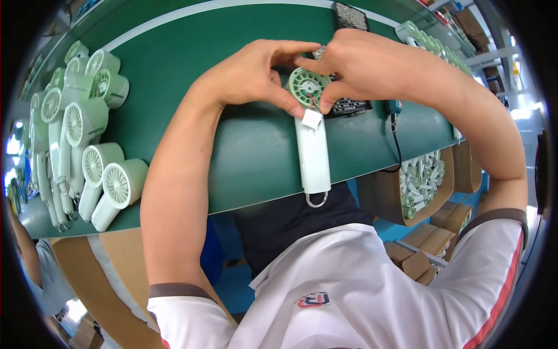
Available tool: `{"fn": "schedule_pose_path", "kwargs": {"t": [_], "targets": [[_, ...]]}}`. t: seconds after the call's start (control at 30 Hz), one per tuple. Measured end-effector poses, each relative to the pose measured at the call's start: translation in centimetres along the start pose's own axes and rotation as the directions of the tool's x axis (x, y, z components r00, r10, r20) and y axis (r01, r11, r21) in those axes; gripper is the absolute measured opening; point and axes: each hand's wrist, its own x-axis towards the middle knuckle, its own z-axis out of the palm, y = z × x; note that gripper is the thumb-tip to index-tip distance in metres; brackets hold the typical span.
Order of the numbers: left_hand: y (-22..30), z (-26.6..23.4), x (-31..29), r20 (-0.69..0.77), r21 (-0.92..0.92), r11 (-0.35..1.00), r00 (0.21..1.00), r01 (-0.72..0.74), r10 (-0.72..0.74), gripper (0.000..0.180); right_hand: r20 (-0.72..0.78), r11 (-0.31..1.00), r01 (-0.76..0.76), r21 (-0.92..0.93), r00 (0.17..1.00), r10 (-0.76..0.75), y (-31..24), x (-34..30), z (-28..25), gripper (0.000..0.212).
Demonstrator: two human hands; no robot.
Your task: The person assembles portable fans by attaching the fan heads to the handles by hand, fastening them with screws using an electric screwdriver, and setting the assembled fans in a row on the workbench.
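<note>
A handheld fan with a white handle and a round pale green head lies on the green bench in front of me. Its metal loop hangs past the near edge. Thin red and dark wires cross the lower part of the head, above a small white square piece. My left hand grips the head from the left, its thumb by the white square. My right hand closes on the head's right side, thumb beside the wires. The fingertips of both hands meet over the far rim.
Many finished-looking fans crowd the bench's left end. Behind my right hand sits a black tray of small metal parts, another farther back. A teal corded tool lies right. Below stands a carton of pale green parts.
</note>
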Motion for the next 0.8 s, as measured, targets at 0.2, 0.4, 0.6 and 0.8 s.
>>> {"fn": "schedule_pose_path", "kwargs": {"t": [0.2, 0.4, 0.6, 0.8], "targets": [[0.5, 0.2, -0.6, -0.034, 0.030, 0.998, 0.998, 0.050, -0.049, 0.094, -0.074, 0.979, 0.146, 0.144, 0.988, -0.137, 0.1, -0.1, -0.4, 0.045], [0.9, 0.3, 0.3, -0.014, 0.020, 1.000, 1.000, 0.019, -0.018, 0.099, -0.108, 0.984, 0.119, 0.134, 0.989, -0.105, 0.6, -0.9, 0.4, 0.051], [0.8, 0.2, 0.0, -0.006, 0.016, 0.999, 0.999, 0.046, -0.046, 0.102, -0.109, 0.993, 0.098, 0.064, 0.990, -0.091, 1.3, -1.0, 1.4, 0.061], [0.5, 0.0, 0.1, 0.017, 0.056, 0.998, 1.000, -0.023, 0.022, 0.087, -0.705, 0.975, -0.020, -0.221, 0.695, -0.145, 10.2, -6.8, 6.6, 0.051]]}}
